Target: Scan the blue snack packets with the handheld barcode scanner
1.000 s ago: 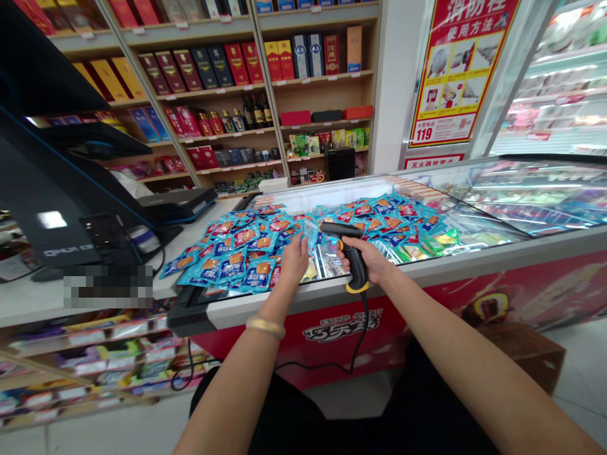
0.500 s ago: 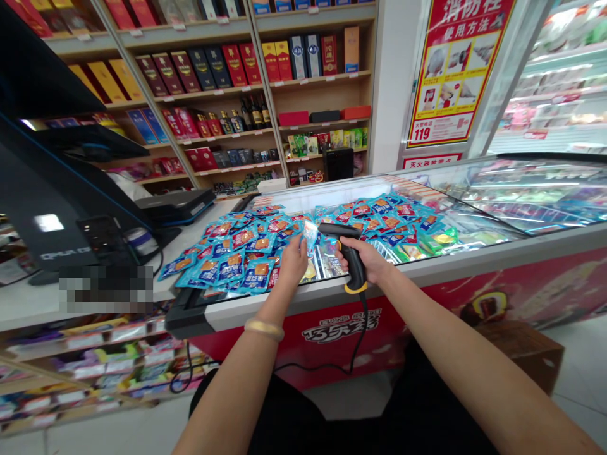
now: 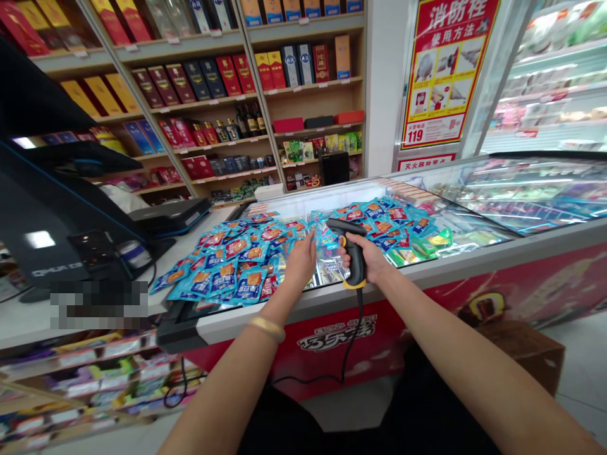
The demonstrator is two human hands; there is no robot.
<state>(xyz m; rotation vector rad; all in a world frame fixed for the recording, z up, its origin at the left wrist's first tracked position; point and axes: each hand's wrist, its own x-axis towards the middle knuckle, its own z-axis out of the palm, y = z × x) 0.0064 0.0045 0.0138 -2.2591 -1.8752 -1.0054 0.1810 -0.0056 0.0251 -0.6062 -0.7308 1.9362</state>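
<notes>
My right hand (image 3: 363, 256) is wrapped round the grip of a black and yellow handheld scanner (image 3: 355, 256), its head pointing left and its cable hanging down. Just left of it, my left hand (image 3: 302, 258) has its fingers pressed together at a small packet (image 3: 324, 237) near the scanner's head; the packet is partly hidden and blurred. Many blue and red snack packets (image 3: 237, 248) lie piled on the glass top of a chest freezer (image 3: 303, 304), to the left of my hands, with more packets (image 3: 379, 218) behind and to the right.
A dark checkout machine (image 3: 52, 221) stands on the counter at the left. Shelves with boxes and bottles (image 3: 190, 82) rise behind the freezer. A cardboard box (image 3: 526, 354) sits on the floor at the right, and the scanner cable (image 3: 313, 379) loops below the freezer's edge.
My left hand has turned and moved slightly right and down, and the packet at its fingers is now less pale. The scanner's head sits slightly farther right. The whole view has shifted a little.
</notes>
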